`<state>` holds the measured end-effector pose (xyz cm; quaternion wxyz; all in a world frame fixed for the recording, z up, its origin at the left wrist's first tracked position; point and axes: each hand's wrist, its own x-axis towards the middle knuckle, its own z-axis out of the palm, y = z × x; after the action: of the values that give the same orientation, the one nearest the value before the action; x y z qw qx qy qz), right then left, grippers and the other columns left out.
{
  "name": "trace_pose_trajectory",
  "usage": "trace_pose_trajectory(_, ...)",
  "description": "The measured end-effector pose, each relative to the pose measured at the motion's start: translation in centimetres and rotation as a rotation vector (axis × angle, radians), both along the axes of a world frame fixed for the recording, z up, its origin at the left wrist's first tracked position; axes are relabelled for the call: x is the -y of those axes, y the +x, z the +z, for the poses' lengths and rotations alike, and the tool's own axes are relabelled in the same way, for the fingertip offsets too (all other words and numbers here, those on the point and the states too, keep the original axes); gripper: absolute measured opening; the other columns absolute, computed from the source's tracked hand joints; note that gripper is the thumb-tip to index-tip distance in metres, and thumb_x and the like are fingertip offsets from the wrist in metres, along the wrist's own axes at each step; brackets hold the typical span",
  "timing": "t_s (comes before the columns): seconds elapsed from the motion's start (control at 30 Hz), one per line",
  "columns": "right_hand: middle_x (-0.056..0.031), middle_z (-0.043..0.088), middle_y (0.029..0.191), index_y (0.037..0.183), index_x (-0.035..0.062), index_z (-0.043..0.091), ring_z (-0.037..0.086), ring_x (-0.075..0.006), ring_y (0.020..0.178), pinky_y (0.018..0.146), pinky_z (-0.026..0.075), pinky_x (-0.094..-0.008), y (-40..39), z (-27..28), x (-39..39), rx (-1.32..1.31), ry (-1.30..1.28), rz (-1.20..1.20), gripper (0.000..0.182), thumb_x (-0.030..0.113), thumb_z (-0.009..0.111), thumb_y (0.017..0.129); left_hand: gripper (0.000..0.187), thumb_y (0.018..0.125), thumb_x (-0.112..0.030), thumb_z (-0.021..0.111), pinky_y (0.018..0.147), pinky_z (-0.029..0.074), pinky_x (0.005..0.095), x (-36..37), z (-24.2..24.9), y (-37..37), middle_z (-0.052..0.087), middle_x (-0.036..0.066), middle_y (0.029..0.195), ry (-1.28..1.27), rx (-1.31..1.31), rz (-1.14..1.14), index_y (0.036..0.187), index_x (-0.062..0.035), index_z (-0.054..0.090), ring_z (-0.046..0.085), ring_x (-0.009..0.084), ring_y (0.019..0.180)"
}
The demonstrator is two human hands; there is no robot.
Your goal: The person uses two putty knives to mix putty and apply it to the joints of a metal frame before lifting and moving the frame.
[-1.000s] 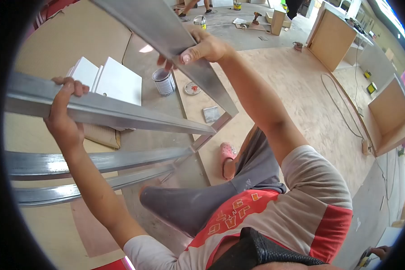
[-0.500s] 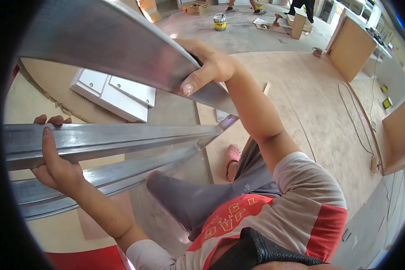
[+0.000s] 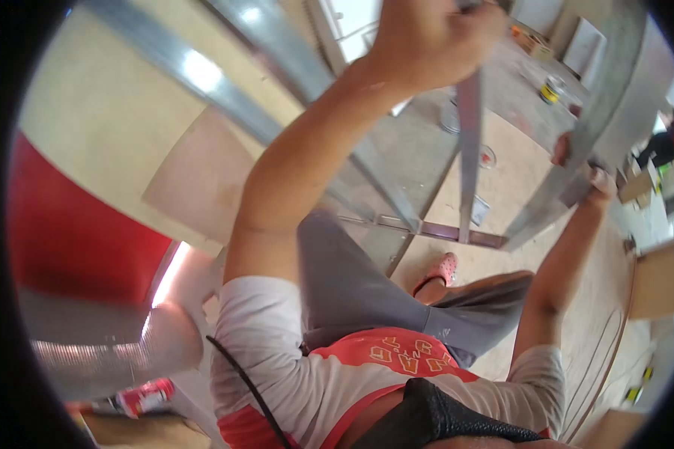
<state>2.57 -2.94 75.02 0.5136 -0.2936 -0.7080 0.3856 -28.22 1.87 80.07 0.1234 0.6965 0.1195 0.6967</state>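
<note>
My left hand (image 3: 445, 37) is high at the top centre with its fingers curled. It is closed around a narrow metal stud (image 3: 469, 150) that runs down below it; motion smears the grip. On the right, my right hand (image 3: 597, 183) is wrapped round the edge of a wide metal stud (image 3: 614, 97), fingertips showing on its far side. Both studs slant down to a short metal track (image 3: 464, 236) near my feet. More metal studs (image 3: 202, 71) pass behind my left forearm to the same track.
A pink clog (image 3: 438, 271) is on my foot beside the track. Wooden boards (image 3: 502, 157) lie on the floor. A paint can (image 3: 552, 88) stands farther off, and another person (image 3: 663, 142) is at the far right. A red panel (image 3: 82, 224) is at the left.
The view has swung round to the left. My left hand has left the stud it gripped low down and moved up. The wide stud in my right hand has tilted towards the right.
</note>
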Motion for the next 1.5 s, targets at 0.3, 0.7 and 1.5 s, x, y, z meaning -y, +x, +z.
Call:
trace_pose_trajectory(0.3,-0.0151,0.057,0.076,0.1,-0.0078,0.054,0.056,-0.0215,0.062,0.056,0.047,-0.0314,0.0,-2.2,-2.1,-0.032,-0.017,-0.086,0.07,0.046,0.07,0.059,0.077,0.074,-0.002,0.056,0.069,0.049,0.0342,-2.6,-0.2,0.5,0.053,0.02,0.094,-0.011,0.013,0.044,0.136,0.0056,0.01,0.06,0.0279,0.081)
trace_pose_trajectory(0.7,-0.0161,0.059,0.085,0.106,-0.0078,0.053,0.059,-0.0211,0.071,0.061,0.047,-0.0308,-4.9,1.8,-0.2,0.003,-0.02,-0.083,0.076,0.046,0.075,0.057,0.024,0.076,-0.002,0.054,0.073,0.052,0.0337,-1.9,3.0,-4.7,0.06,0.013,0.085,-0.436,0.236,-0.161,0.099,0.0046,0.053,0.062,0.0232,0.077)
trace_pose_trajectory(1.5,-0.0182,0.062,0.089,0.131,0.0028,0.042,0.061,-0.0305,0.08,0.077,0.045,-0.0318,-5.9,5.5,14.5,0.378,0.189,-0.058,0.094,0.021,0.072,0.044,0.036,0.088,-0.013,0.049,0.087,0.045,0.044,14.6,1.8,-7.9,0.055,0.012,0.108,-0.339,0.279,-0.305,0.122,-0.0017,0.045,0.053,0.0257,0.097)
